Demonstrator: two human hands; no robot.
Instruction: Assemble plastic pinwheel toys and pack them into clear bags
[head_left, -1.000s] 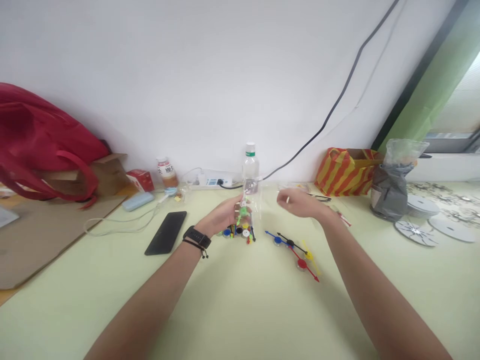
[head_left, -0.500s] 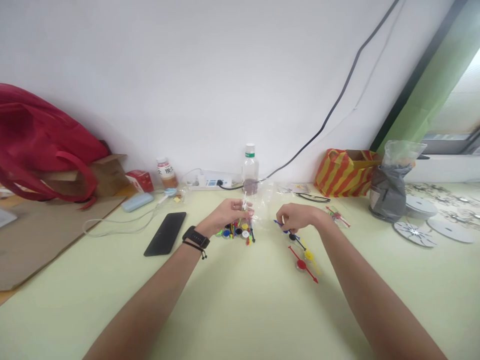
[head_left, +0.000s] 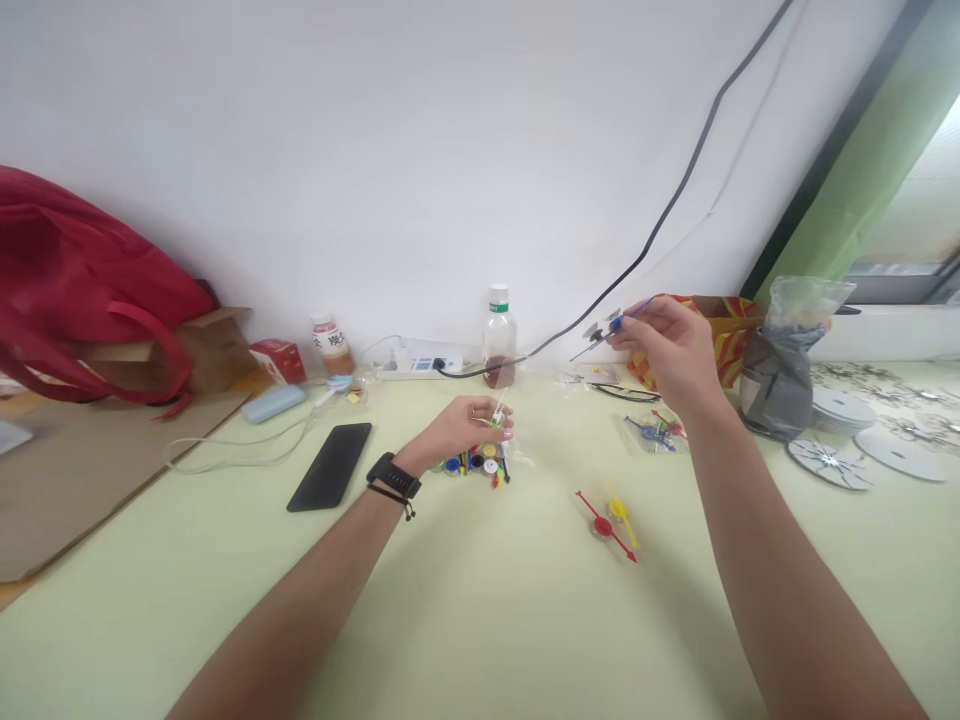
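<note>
My right hand (head_left: 664, 345) is raised above the table in a pinch on a blue arrow spinner (head_left: 616, 324). A dark piece and a clear disc stick out beside it, close to the fingertips. My left hand (head_left: 466, 428) is closed around a white and green arrow spinner (head_left: 496, 414), partly hidden by the fingers. Under that hand lies a pile of coloured spinner parts (head_left: 480, 466), with clear plastic film (head_left: 525, 455) at its right. A red arrow spinner (head_left: 603, 527) and a yellow arrow spinner (head_left: 617, 509) lie side by side at the right of the table.
A clear bag of coloured spinners (head_left: 651, 432) lies beside my right forearm. A bottle (head_left: 499, 340) and a power strip (head_left: 424, 366) stand along the wall. Left of my hand is a black phone (head_left: 330, 467). Grey discs (head_left: 829, 466) lie at the far right.
My right hand has risen from the table, up and to the right, with the blue spinner. The black spinner has also left the table. My left hand has barely moved.
</note>
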